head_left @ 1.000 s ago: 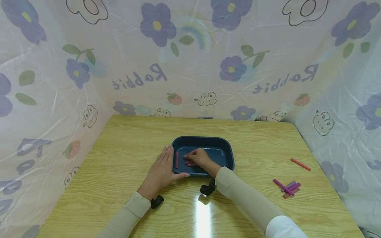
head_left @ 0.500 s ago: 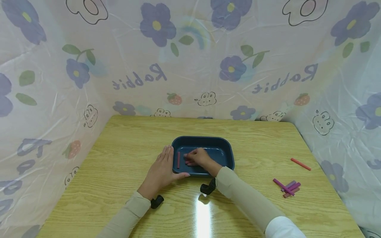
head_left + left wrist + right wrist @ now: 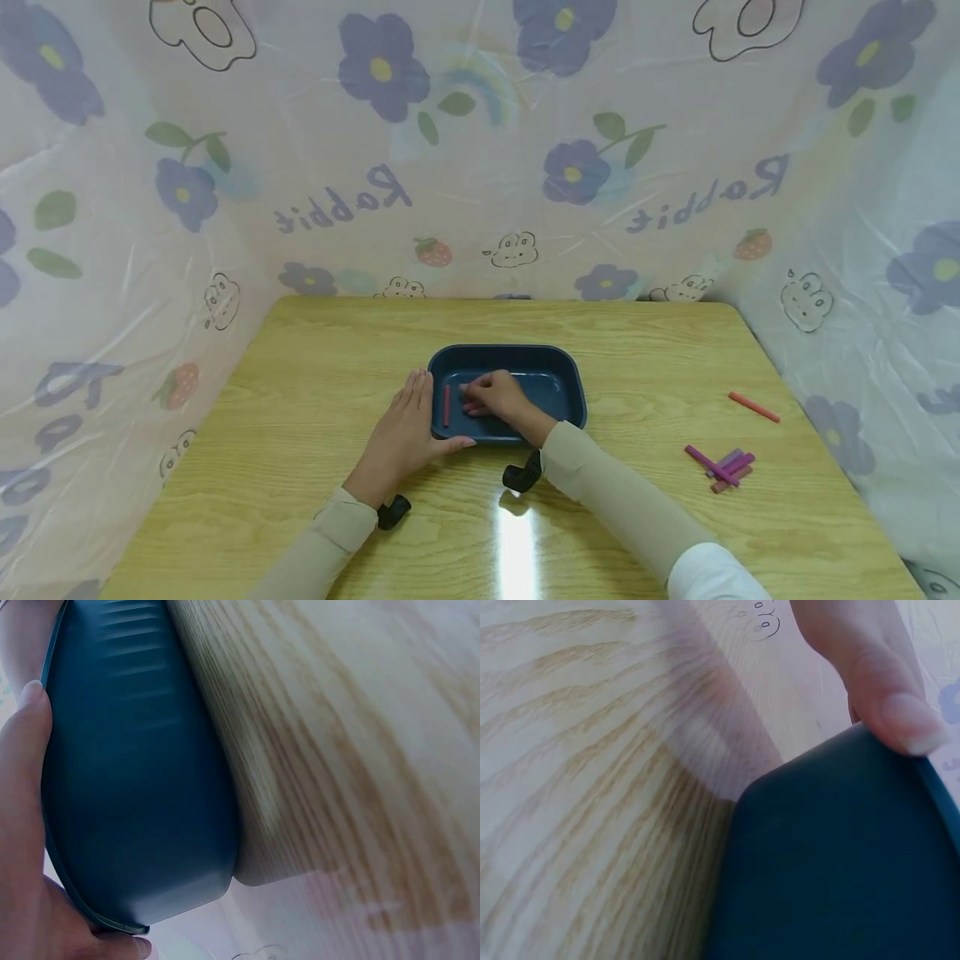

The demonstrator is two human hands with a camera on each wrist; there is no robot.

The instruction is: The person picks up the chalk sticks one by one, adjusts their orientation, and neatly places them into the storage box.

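Note:
A dark blue rectangular tray (image 3: pixel 504 352) sits on the table. My left hand (image 3: pixel 400 432) lies along its left end, fingers straight against the outside and thumb at the front rim. In the left wrist view this thumb (image 3: pixel 31 712) touches the rim. A thin red stick (image 3: pixel 446 406) lies inside the tray near the left wall. Right of that stick, my right hand (image 3: pixel 502 398) reaches into the tray with bent fingers; whether they hold anything is hidden. The right wrist view shows mostly the tray's outer wall (image 3: pixel 840 862), with a thumb (image 3: pixel 900 720) on its rim.
On the right of the wooden table (image 3: pixel 630 367), several purple, magenta and brownish sticks (image 3: pixel 723 468) lie crossed in a small pile. An orange-red stick (image 3: pixel 753 407) lies alone behind them. A flower-printed curtain (image 3: pixel 480 167) stands along the back and sides.
The red stick in the tray shifts slightly right from one second ago to half a second ago. Both hands keep their places. The head view turns a little.

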